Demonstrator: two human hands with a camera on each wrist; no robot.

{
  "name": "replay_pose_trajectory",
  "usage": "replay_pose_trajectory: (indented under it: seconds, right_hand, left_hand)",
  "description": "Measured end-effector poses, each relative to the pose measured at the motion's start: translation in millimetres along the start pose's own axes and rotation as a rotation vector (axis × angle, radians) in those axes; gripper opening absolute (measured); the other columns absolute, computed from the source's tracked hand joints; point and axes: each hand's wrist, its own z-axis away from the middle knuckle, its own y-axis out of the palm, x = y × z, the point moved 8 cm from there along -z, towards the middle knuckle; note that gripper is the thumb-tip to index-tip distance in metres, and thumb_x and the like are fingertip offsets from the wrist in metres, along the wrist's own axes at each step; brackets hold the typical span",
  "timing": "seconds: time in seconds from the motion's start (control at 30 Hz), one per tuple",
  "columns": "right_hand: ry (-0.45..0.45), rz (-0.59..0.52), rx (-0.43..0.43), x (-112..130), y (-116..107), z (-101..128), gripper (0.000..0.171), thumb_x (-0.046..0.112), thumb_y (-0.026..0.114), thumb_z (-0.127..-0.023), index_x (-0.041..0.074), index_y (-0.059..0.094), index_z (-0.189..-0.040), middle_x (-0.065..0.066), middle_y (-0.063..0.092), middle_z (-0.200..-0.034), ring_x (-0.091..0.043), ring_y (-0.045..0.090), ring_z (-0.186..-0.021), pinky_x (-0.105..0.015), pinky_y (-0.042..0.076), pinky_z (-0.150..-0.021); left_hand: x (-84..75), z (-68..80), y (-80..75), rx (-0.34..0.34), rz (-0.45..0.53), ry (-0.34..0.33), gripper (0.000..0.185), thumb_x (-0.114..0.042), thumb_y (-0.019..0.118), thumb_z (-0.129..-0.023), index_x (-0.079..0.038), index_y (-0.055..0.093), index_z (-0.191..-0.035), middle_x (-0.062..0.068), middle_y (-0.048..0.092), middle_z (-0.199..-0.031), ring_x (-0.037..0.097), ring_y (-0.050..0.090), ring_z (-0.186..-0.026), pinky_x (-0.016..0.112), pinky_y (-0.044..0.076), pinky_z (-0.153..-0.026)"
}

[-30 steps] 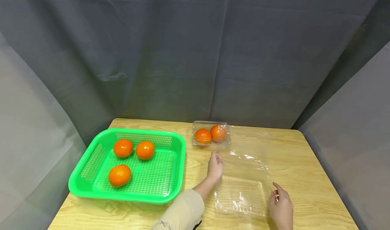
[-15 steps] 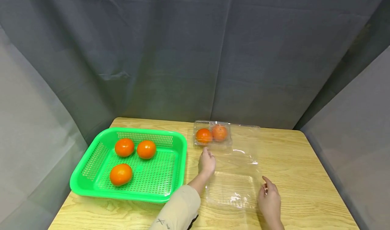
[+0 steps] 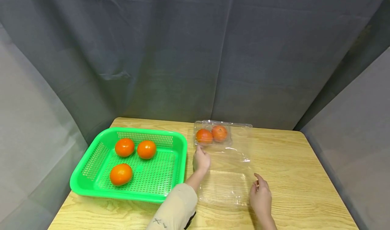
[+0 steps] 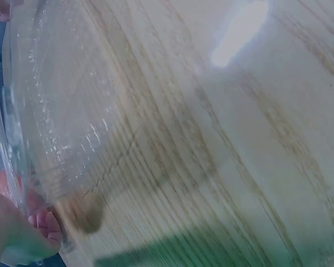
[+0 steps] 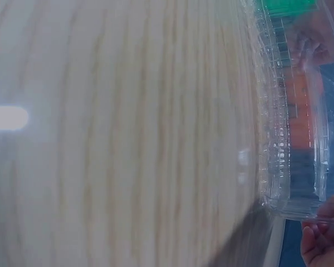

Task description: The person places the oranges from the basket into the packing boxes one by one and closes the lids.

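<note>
Open container: thin clear plastic, glossy, ribbed; basket: plastic, perforated, slight sheen; fruit: smooth, glossy skin; tabletop: wood-grained, smooth, light-reflecting; backdrop: cloth, matt, creased; sleeve: cloth, matt

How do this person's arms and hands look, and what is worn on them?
The left hand and right hand are bare, without gloves. The left arm wears a light beige sleeve with a dark X-shaped mark. A small black piece, unclear what, shows at the sleeve's edge. No sleeve shows on the visible part of the right arm.
</note>
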Motion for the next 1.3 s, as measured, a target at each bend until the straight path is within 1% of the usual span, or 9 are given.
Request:
replay_pose_trajectory:
  seconds: [0.2, 0.43, 0.53, 0.77, 0.97, 1.03, 1.13, 1.23, 1.3]
  right_hand:
    - [0.003, -0.004, 0.0, 5.4, 6.5, -0.3, 0.035, -0.008, 0.049, -0.084, -0.008, 0.051, -0.119, -0.017, 0.054, -0.083, -0.02, 0.052, -0.064, -0.022, 0.041, -0.048]
    - [0.019, -0.012, 0.02, 10.6, 13.1, -1.9, 0.036, -0.007, 0.048, -0.085, -0.009, 0.049, -0.121, -0.017, 0.054, -0.084, -0.018, 0.052, -0.063, -0.023, 0.04, -0.048]
    - [0.021, -0.024, 0.036, 12.0, 16.5, -2.5, 0.037, -0.007, 0.048, -0.085, -0.009, 0.048, -0.122, -0.019, 0.054, -0.085, -0.019, 0.052, -0.063, -0.022, 0.041, -0.048]
    - [0.025, -0.044, 0.097, 14.4, 24.0, -3.1, 0.038, -0.007, 0.045, -0.086, -0.013, 0.043, -0.124, -0.023, 0.054, -0.091, -0.02, 0.055, -0.062, -0.018, 0.043, -0.047]
    - [0.011, -0.042, 0.13, 17.5, 25.8, -5.3, 0.037, -0.007, 0.045, -0.086, -0.016, 0.043, -0.122, -0.029, 0.054, -0.096, -0.019, 0.054, -0.06, -0.018, 0.042, -0.046]
    - [0.013, -0.033, 0.17, 17.1, 26.5, -6.1, 0.039, -0.005, 0.045, -0.086, -0.016, 0.042, -0.123, -0.028, 0.055, -0.095, -0.016, 0.051, -0.056, -0.018, 0.04, -0.045]
    - [0.006, 0.011, 0.243, 15.8, 25.6, -8.4, 0.041, 0.0, 0.047, -0.086, -0.015, 0.041, -0.124, -0.023, 0.055, -0.088, -0.01, 0.042, -0.046, -0.017, 0.034, -0.039]
    - [-0.041, 0.083, 0.299, 15.2, 22.5, -12.4, 0.042, 0.005, 0.053, -0.084, -0.011, 0.044, -0.123, -0.02, 0.056, -0.086, -0.007, 0.037, -0.04, -0.016, 0.03, -0.035]
    - [-0.09, 0.138, 0.304, 15.3, 19.6, -16.6, 0.041, 0.008, 0.057, -0.083, -0.009, 0.049, -0.119, -0.02, 0.058, -0.087, -0.007, 0.037, -0.039, -0.016, 0.03, -0.034]
  left_hand:
    - [2.0, -3.9, -6.6, -0.025, -0.008, -0.013, 0.022, -0.007, 0.052, -0.084, -0.006, 0.055, -0.105, 0.004, 0.059, -0.073, 0.023, 0.059, -0.067, 0.035, 0.043, -0.051]
    - [8.4, -9.4, -9.1, -0.015, 0.025, -0.042, 0.023, -0.007, 0.051, -0.083, -0.007, 0.053, -0.106, 0.001, 0.057, -0.074, 0.02, 0.057, -0.063, 0.031, 0.04, -0.048]
    - [10.4, -11.7, -10.1, -0.019, 0.039, -0.04, 0.023, -0.006, 0.051, -0.084, -0.006, 0.053, -0.107, 0.002, 0.058, -0.074, 0.019, 0.056, -0.062, 0.03, 0.04, -0.047]
    - [11.3, -16.4, -13.7, -0.056, 0.008, -0.012, 0.019, -0.005, 0.052, -0.083, -0.006, 0.054, -0.102, 0.002, 0.057, -0.073, 0.02, 0.056, -0.063, 0.031, 0.04, -0.047]
    - [11.1, -18.0, -14.9, -0.056, 0.006, -0.007, 0.018, -0.007, 0.048, -0.086, -0.005, 0.054, -0.103, 0.005, 0.056, -0.074, 0.023, 0.056, -0.066, 0.033, 0.041, -0.049]
    - [10.9, -18.3, -14.3, -0.052, 0.003, -0.005, 0.018, -0.007, 0.048, -0.087, -0.005, 0.054, -0.104, 0.005, 0.057, -0.074, 0.023, 0.057, -0.066, 0.032, 0.041, -0.049]
    - [10.7, -18.0, -14.4, -0.054, 0.0, -0.001, 0.018, -0.008, 0.048, -0.087, -0.005, 0.054, -0.104, 0.006, 0.057, -0.075, 0.023, 0.057, -0.067, 0.033, 0.042, -0.049]
    - [10.4, -17.5, -15.2, -0.071, -0.001, 0.013, 0.017, -0.007, 0.048, -0.087, -0.004, 0.054, -0.103, 0.006, 0.057, -0.078, 0.024, 0.057, -0.069, 0.033, 0.043, -0.051]
    - [10.0, -17.4, -15.9, -0.091, -0.002, 0.031, 0.017, -0.006, 0.049, -0.085, -0.004, 0.054, -0.101, 0.006, 0.056, -0.079, 0.025, 0.057, -0.07, 0.034, 0.044, -0.052]
